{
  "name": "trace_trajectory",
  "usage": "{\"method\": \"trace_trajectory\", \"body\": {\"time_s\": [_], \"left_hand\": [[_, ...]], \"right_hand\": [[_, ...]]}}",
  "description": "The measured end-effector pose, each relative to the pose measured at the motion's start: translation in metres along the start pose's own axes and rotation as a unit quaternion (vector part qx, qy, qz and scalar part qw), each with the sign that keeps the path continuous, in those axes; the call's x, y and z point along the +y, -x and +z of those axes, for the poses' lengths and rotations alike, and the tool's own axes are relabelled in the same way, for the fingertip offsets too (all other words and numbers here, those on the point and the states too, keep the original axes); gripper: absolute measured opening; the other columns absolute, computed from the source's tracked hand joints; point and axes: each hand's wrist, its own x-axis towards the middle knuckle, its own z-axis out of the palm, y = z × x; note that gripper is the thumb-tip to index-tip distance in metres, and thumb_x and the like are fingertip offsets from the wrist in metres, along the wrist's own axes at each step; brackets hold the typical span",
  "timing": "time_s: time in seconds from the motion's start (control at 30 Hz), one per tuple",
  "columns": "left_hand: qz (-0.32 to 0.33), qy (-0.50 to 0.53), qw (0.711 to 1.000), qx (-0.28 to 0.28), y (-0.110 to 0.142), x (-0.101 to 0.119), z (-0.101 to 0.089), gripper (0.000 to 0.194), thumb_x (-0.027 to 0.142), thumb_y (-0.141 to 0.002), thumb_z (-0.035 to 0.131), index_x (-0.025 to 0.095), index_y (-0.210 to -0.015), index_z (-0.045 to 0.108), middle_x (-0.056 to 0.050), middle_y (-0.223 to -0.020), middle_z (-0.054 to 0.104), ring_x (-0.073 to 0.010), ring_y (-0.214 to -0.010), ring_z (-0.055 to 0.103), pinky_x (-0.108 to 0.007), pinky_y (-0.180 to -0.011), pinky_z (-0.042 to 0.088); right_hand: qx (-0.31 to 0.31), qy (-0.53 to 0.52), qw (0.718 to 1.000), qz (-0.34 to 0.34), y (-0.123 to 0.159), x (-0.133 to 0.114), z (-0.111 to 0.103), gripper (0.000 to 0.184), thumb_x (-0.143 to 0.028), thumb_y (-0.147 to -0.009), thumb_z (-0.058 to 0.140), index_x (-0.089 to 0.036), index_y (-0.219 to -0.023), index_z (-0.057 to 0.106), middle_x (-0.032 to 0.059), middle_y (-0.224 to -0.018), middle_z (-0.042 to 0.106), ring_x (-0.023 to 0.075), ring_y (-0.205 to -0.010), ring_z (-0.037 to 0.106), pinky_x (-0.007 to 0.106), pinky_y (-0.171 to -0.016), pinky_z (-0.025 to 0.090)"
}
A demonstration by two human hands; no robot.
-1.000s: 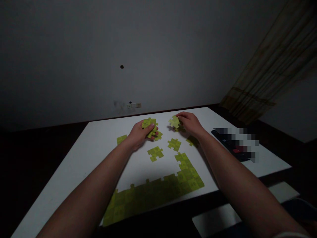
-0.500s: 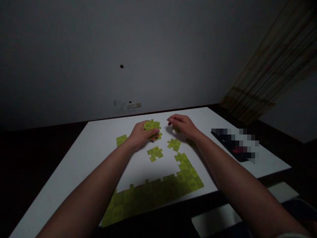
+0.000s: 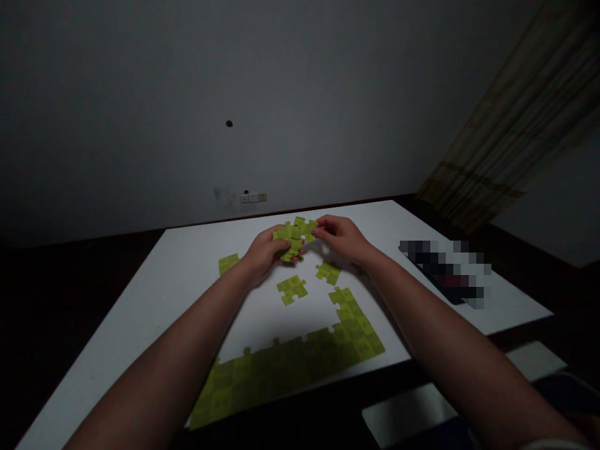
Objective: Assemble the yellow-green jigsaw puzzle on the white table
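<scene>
My left hand (image 3: 267,255) is closed round a stack of yellow-green puzzle pieces (image 3: 287,236), its thumb lying on top. Above the table, my right hand (image 3: 341,236) pinches a single puzzle piece (image 3: 305,227) by its right edge, close against the stack. Below the hands, loose puzzle pieces (image 3: 291,289) lie on the white table, one more (image 3: 328,272) under my right wrist. Joined puzzle pieces (image 3: 276,369) form a strip along the near table edge, turning up at its right end. My left forearm partly covers another piece (image 3: 228,264).
The white table (image 3: 140,300) reaches toward the wall. On its right lies a dark flat object (image 3: 434,275), partly blurred out by pixel blocks. Pale seats or stools (image 3: 412,412) stand below the near right edge. A curtain (image 3: 492,144) hangs at the right.
My right hand has moved slightly left to the stack and now pinches a piece at its edge; before, it was apart from the stack. The left hand has barely moved.
</scene>
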Motion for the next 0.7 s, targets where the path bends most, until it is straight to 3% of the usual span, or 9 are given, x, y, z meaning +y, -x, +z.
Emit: {"method": "trace_trajectory", "body": {"time_s": [0.2, 0.4, 0.57, 0.7], "left_hand": [[0.001, 0.003, 1.0, 0.023, -0.003, 0.0, -0.003, 0.036, 0.02, -0.08, 0.088, 0.016, -0.112, 0.072, -0.019, -0.113, 0.083, -0.0267, -0.089, 0.082, -0.039, -0.075, 0.068], [0.017, -0.003, 0.999, 0.042, -0.003, -0.002, -0.005, 0.036, 0.021, -0.082, 0.093, 0.015, -0.111, 0.073, -0.019, -0.113, 0.082, -0.026, -0.09, 0.082, -0.039, -0.08, 0.068], [0.047, -0.034, 0.998, 0.039, -0.002, -0.002, -0.006, 0.041, 0.025, -0.078, 0.101, 0.015, -0.105, 0.072, -0.015, -0.098, 0.082, -0.0214, -0.078, 0.078, -0.037, -0.075, 0.065], [0.058, -0.073, 0.994, 0.057, -0.001, -0.004, -0.006, 0.051, 0.027, -0.073, 0.105, 0.015, -0.109, 0.071, -0.012, -0.093, 0.083, -0.0177, -0.066, 0.073, -0.035, -0.066, 0.061]], "right_hand": [[0.061, -0.043, 0.995, 0.059, -0.005, 0.007, -0.008, 0.033, -0.06, -0.098, 0.07, -0.028, -0.093, 0.064, 0.0027, -0.081, 0.07, 0.0207, -0.071, 0.062, 0.033, -0.06, 0.047], [0.121, -0.022, 0.992, 0.02, -0.011, 0.014, -0.009, 0.035, -0.051, -0.088, 0.082, -0.025, -0.111, 0.078, 0.0063, -0.093, 0.08, 0.0249, -0.087, 0.074, 0.039, -0.079, 0.058], [0.207, 0.141, 0.966, 0.059, -0.012, 0.022, -0.024, 0.023, -0.035, -0.092, 0.075, -0.024, -0.108, 0.085, 0.0111, -0.102, 0.084, 0.0311, -0.097, 0.076, 0.047, -0.091, 0.059], [0.209, 0.298, 0.931, 0.031, -0.006, 0.017, -0.026, 0.019, -0.03, -0.093, 0.075, -0.023, -0.105, 0.088, 0.0183, -0.122, 0.082, 0.042, -0.126, 0.069, 0.06, -0.112, 0.052]]}}
